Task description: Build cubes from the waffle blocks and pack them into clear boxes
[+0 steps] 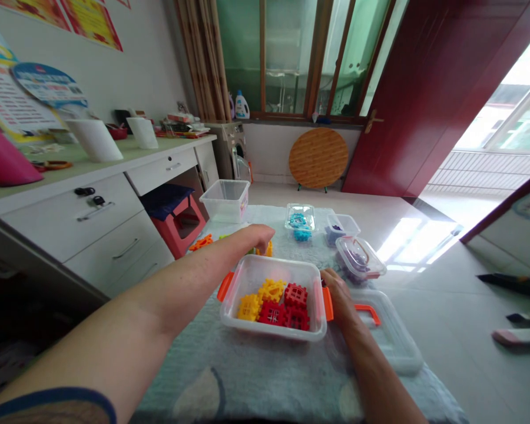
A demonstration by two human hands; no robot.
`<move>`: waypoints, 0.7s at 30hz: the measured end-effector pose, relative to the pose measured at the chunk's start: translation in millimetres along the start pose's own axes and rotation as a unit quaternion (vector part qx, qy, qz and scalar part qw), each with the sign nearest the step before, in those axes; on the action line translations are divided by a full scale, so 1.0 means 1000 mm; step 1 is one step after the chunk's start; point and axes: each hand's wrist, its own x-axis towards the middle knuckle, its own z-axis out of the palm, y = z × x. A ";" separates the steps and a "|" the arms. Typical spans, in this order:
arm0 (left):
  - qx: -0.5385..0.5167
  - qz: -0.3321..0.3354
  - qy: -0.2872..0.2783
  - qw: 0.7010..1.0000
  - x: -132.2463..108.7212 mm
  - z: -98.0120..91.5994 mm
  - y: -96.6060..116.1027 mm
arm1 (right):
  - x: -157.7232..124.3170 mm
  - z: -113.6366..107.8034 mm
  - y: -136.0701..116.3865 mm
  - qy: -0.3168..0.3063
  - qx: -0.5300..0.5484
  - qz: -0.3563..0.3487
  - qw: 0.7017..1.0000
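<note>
A clear plastic box (274, 333) with orange handles stands on the cloth, holding several yellow blocks (249, 307) and red blocks (297, 295). My left hand (259, 237) reaches past its far left corner. Its fingers are bent down and closed on a yellow block (270, 249), partly hidden by the hand. Green pieces (250, 251) show beside it, and orange pieces (202, 242) lie farther left. My right hand (335, 287) is curled against the box's right side, by the orange handle (327, 304). A dark bit shows at its fingertips, too small to name.
An orange-handled lid (391, 338) lies to the right. Behind it are a lidded box of purple pieces (360, 259), an open tub (342, 227) and a clear container of blue pieces (300, 220). A clear bin (225, 203) stands at the back left, near a stool (181, 221).
</note>
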 end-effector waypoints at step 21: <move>-0.002 0.007 0.143 0.990 -0.044 -0.040 -0.005 | 0.000 -0.001 0.001 -0.025 -0.026 -0.003 0.999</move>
